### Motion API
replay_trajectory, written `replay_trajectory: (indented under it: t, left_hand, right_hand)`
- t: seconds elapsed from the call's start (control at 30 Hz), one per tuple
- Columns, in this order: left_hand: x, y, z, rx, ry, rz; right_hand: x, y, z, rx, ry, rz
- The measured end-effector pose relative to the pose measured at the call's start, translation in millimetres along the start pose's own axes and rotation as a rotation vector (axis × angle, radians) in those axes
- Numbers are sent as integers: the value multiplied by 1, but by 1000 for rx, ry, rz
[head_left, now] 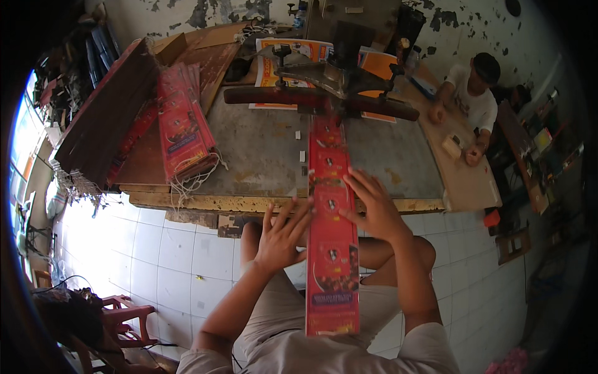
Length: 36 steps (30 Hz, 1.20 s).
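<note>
A long red printed strip [333,218] with repeated round pictures runs from beneath the dark bar of a press [367,107], over the worktable's front edge and above my lap. My left hand [281,240] is at the strip's left edge, its fingers spread and the fingertips touching or nearly touching it. On the opposite edge, my right hand [381,209] has its fingers stretched out, with the thumb and forefinger against the strip. Neither hand wraps round it. The strip's far end is hidden under the press.
A bundle of similar red strips [184,124] with loose strings lies at left, beside a tall dark stack [106,106]. Orange printed sheets [283,71] lie behind the press. Another person [470,103] sits at far right, hands over a wooden board [458,168]. A red stool [124,318] stands lower left.
</note>
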State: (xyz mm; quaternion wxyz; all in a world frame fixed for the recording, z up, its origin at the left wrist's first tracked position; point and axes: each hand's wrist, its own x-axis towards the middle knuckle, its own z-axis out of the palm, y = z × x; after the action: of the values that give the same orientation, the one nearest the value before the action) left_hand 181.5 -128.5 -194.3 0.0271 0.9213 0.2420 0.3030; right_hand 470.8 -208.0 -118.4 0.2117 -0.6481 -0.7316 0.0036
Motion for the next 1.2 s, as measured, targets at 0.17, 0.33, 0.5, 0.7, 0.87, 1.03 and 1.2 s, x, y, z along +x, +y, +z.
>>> replay_trajectory:
  t: [0.17, 0.33, 0.5, 0.7, 0.87, 1.03, 1.2]
  left_hand:
    - [50, -3, -13, 75, -82, -2]
    - [54, -3, -8, -20, -53, -30]
    - [53, 1, -8, -26, -34, -73]
    - [52, 3, -2, -25, 1, -86]
    - [51, -3, 3, 74, 2, -31]
    - [49, -6, 2, 66, -4, -9]
    - [49, -6, 4, 54, 4, -7]
  right_hand:
    - [51, 46, 14, -72, 62, -42]
    - [67, 53, 20, -31, 80, -27]
    - [58, 43, 14, 56, 87, 15]
    - [21, 21, 7, 15, 89, 35]
    - [20, 22, 9, 47, 126, 27]
    - [19, 21, 8, 72, 130, 31]
    - [19, 20, 7, 66, 132, 26]
